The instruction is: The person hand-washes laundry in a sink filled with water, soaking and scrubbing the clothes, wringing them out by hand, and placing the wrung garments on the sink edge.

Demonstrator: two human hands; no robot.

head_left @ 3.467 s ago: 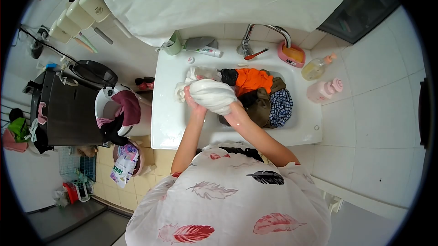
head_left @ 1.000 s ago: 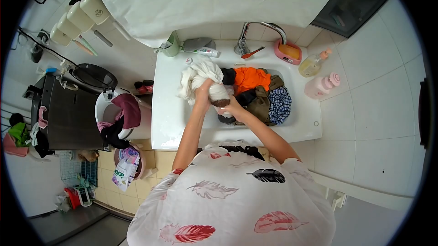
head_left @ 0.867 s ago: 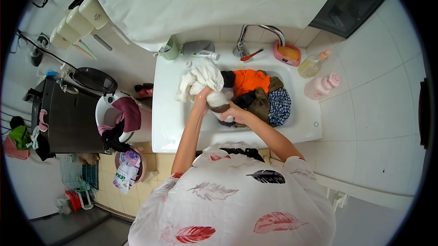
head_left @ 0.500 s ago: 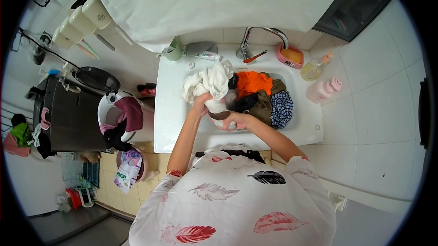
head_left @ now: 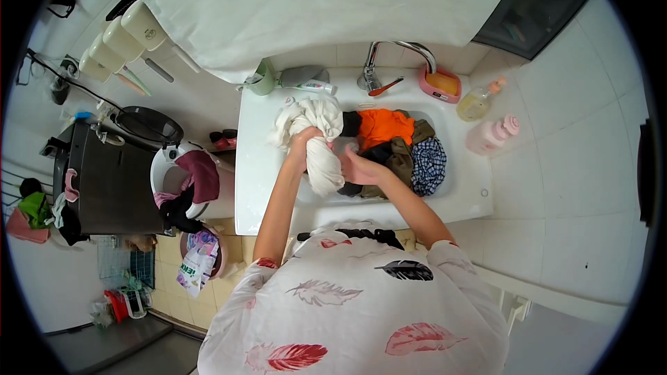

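Here, white cloth (head_left: 324, 168) clasped in left fingers (head_left: 306, 136), right fingers (head_left: 352, 161) loosely spread, just beside it.

A white sink (head_left: 260, 184) carried everything: along its back rim stood a green cup (head_left: 262, 83), a tube (head_left: 317, 87), the tap (head_left: 369, 78) and a pink soap dish (head_left: 450, 97); in its basin lay an orange cloth (head_left: 385, 126), an olive cloth (head_left: 399, 161) and, rightmost, a checked cloth (head_left: 429, 166).

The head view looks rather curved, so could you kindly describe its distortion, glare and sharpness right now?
Head view: strong fisheye bending, wall tile lines curving, corners black; head view: bright glints on the chrome faucet; head view: right hand looks slightly soft, perhaps from motion, while the shirt's feather prints look crisper.
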